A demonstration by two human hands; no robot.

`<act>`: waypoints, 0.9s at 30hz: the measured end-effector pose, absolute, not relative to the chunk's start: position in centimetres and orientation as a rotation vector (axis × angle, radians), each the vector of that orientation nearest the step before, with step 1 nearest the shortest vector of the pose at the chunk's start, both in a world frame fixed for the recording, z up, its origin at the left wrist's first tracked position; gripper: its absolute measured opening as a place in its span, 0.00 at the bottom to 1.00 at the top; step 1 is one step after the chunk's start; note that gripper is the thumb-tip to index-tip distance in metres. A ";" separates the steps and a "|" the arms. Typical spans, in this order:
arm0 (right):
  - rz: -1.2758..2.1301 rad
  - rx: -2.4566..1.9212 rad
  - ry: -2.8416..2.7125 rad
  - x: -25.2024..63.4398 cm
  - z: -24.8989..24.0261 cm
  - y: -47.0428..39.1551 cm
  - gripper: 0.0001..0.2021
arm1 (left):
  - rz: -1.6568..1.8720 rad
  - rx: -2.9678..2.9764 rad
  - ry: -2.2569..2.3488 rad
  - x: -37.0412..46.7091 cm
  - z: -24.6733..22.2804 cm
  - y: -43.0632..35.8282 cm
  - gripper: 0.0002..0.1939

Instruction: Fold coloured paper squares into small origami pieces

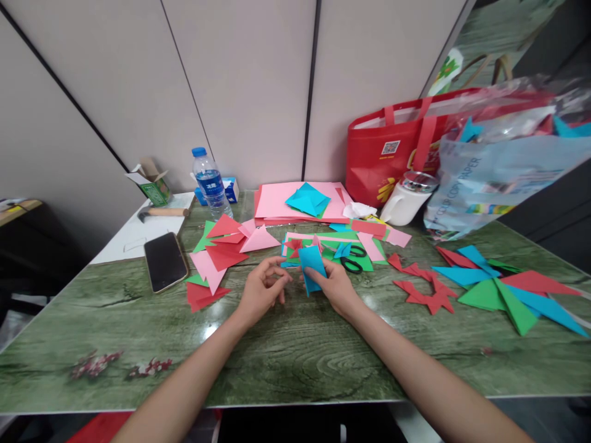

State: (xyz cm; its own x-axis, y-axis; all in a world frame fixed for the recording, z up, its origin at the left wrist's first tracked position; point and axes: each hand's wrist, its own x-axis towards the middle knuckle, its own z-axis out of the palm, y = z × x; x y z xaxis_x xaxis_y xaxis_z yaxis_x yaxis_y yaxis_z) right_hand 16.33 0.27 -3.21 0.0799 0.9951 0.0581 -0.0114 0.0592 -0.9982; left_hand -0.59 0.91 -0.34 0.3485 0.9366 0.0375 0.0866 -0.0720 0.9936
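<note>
A folded piece of blue paper (310, 258) is held up over the middle of the table. My right hand (335, 284) grips it, the thumb lying across its front. My left hand (265, 286) is just left of the paper, apart from it, with loosely curled fingers and nothing visible in them. Behind the hands lie black-handled scissors (351, 264) on green and pink paper strips. Left of my left hand is a loose pile of folded red paper (227, 255), pink and green pieces. To the right lies a partial ring of folded red paper points (427, 289).
A phone (166, 261), hammer (164, 211) and water bottle (211, 183) occupy the left side. Pink paper sheets (272, 202) lie at the back. A white mug (406, 200), red bag (369, 154) and plastic bag (480, 184) stand at the right, behind folded green paper (484, 295).
</note>
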 end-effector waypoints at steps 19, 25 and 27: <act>1.319 -1.103 -0.942 16.1 -2.5 0.1 0.13 | 1.078 1.407 0.875 -0.5 -0.5 1.0 0.23; 1.517 -0.882 -0.652 16.7 -2.8 0.7 0.10 | 1.128 1.411 0.860 -0.4 -1.0 1.3 0.24; 1.607 -0.785 -0.571 17.0 -2.6 0.8 0.07 | 1.121 1.471 0.879 -0.5 -1.0 1.2 0.23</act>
State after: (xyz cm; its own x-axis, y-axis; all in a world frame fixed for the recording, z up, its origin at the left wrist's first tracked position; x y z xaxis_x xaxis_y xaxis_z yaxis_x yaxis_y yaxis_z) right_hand 16.96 0.77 -2.64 -0.0742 0.9815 -0.1765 -0.6505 -0.1817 -0.7375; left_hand -0.46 1.20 -0.95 0.2936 0.9364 0.1921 -0.0363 -0.1899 0.9811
